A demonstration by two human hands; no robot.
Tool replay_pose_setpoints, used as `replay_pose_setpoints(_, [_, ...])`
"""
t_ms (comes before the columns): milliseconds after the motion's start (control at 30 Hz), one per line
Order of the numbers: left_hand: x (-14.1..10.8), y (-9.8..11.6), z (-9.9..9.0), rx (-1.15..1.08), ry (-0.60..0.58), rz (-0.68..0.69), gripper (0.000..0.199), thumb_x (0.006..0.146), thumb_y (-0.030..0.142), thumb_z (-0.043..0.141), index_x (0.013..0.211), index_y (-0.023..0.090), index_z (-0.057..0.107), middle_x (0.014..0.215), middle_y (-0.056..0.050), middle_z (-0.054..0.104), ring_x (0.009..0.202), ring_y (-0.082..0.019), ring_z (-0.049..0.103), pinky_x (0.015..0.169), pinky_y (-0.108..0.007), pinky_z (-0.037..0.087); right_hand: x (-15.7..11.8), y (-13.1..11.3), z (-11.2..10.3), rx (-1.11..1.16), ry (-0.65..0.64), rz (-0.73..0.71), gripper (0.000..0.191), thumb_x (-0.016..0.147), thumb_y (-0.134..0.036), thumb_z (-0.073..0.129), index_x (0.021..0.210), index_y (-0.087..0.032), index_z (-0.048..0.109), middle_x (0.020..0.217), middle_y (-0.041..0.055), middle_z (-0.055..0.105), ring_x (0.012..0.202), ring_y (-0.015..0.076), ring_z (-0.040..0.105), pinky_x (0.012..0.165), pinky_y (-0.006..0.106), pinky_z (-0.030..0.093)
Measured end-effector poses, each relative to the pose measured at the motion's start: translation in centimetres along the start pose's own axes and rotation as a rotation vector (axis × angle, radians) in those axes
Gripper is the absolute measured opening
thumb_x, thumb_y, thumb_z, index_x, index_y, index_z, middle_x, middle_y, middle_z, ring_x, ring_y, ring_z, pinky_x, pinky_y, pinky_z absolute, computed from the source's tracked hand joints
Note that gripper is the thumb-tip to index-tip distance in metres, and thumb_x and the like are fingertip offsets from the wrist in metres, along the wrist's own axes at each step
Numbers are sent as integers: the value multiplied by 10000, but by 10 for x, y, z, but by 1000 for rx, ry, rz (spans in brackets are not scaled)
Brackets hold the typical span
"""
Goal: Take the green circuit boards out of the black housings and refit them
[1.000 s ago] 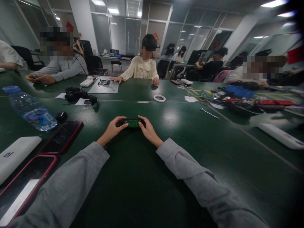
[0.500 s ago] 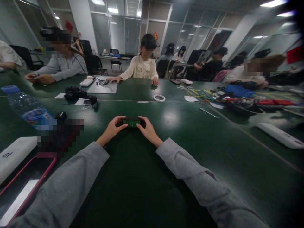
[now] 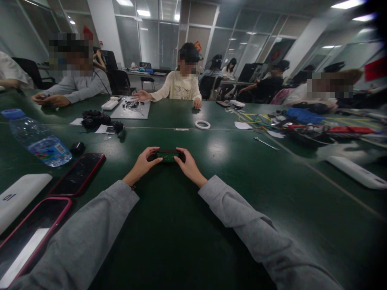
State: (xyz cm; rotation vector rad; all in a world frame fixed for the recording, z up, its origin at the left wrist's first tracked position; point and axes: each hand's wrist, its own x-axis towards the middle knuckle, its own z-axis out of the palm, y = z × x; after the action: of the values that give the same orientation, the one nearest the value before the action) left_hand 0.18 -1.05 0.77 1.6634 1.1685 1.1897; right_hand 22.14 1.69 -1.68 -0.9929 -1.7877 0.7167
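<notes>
Showing a green, circuit-like face, a small dark-edged device [image 3: 167, 156] spans a person's left hand [image 3: 144, 162] and right hand [image 3: 188, 162], each part-closed on one end, over a green table [image 3: 181, 225]. Beyond lies a white ring [image 3: 198, 127]; a bottle [image 3: 39, 141] and red-edged phone [image 3: 78, 175] are at left. Opposite sits a co-worker [image 3: 181, 86] in cream.

From here, the tabletop [image 3: 169, 225] looks smooth and glossy, the bottle [image 3: 39, 139] clear plastic, the grey sleeves [image 3: 242, 215] matt cloth.
</notes>
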Motion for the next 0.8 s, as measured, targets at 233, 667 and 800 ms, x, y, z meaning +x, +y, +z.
replay_pose_setpoints(233, [0, 0, 0, -25, 7, -2, 528, 748, 330, 691, 1211, 183, 487, 1293, -123, 556, 1207, -224, 533, 1037, -437, 414, 0, 0, -1, -18, -4, -13, 348, 881, -227, 574, 1223, -235, 509, 1196, 63, 528, 1120, 203, 519, 979, 395, 439])
replay_pose_setpoints(667, [1, -2, 0, 3, -10, -3, 546, 763, 332, 666, 1247, 190, 455, 1343, -134, 521, 1244, -241, 505, 1039, -450, 406, 1, -4, -1, -19, -10, -39, 334, 858, -187, 577, 1185, -231, 522, 1160, 61, 530, 1075, 206, 521, 953, 391, 441])
replay_pose_setpoints(800, [3, -9, -1, -1, -21, 45, 581, 749, 307, 681, 1268, 188, 448, 1374, -138, 492, 1264, -233, 487, 1075, -443, 370, 1, -9, 0, -42, 0, -54, 366, 833, -133, 587, 1179, -232, 527, 1149, 65, 520, 1078, 210, 512, 974, 399, 426])
